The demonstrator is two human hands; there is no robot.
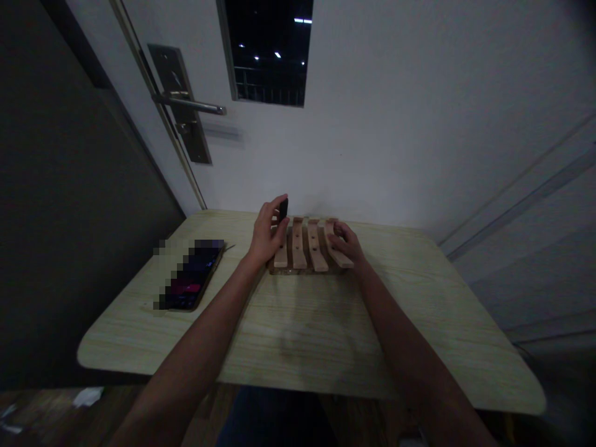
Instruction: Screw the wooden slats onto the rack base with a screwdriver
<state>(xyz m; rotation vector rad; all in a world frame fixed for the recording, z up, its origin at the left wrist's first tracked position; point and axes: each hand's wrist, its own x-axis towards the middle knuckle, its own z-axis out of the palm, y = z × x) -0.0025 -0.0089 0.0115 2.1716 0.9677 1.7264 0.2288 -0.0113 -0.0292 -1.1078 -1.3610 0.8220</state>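
A small wooden rack [307,247] made of several curved slats lies on the pale wood-grain table [307,335], near its far edge. My left hand [267,233] rests against the rack's left end and pinches a small dark object [283,210] upright between thumb and fingers. My right hand [347,244] lies on the rack's right end with its fingers curled over the outer slat. What the dark object is cannot be made out in the dim light.
A phone [193,282] with a lit screen lies on the table to the left. Behind the table stand a white wall, a dark window [270,49] and a door with a metal lever handle [190,104]. The room is dim.
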